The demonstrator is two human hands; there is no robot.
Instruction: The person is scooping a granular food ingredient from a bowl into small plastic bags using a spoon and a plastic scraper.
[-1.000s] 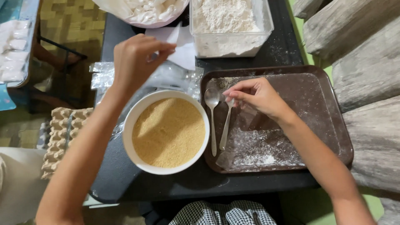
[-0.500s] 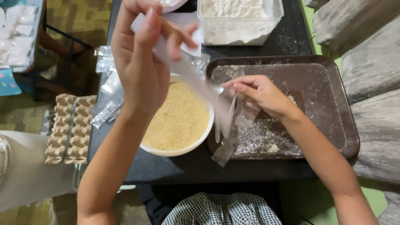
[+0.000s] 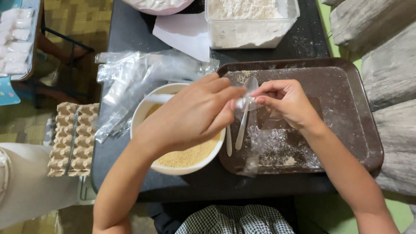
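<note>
Two bare hands meet over the near-left corner of the brown tray (image 3: 346, 130), both pinching the mouth of one clear plastic bag (image 3: 255, 143), which hangs down from the fingertips and reaches the tray's front edge. Its left-hand partner, the left hand (image 3: 190, 115), hovers above the white bowl of yellow crumbs (image 3: 186, 158), just left of the tray, with thumb and forefinger closed on the bag's rim. The right hand (image 3: 288, 102) is above the tray's floury middle, fingers curled and nipping the opposite rim. Under the hands two spoons (image 3: 242, 125) lie across the tray's left edge, bowls pointing away. Behind the tray stands a clear tub of flour (image 3: 247, 26); left of it lies a heap of empty plastic bags (image 3: 138, 73). Farther left, off the black table (image 3: 130, 173), are egg cartons (image 3: 71, 138).
</note>
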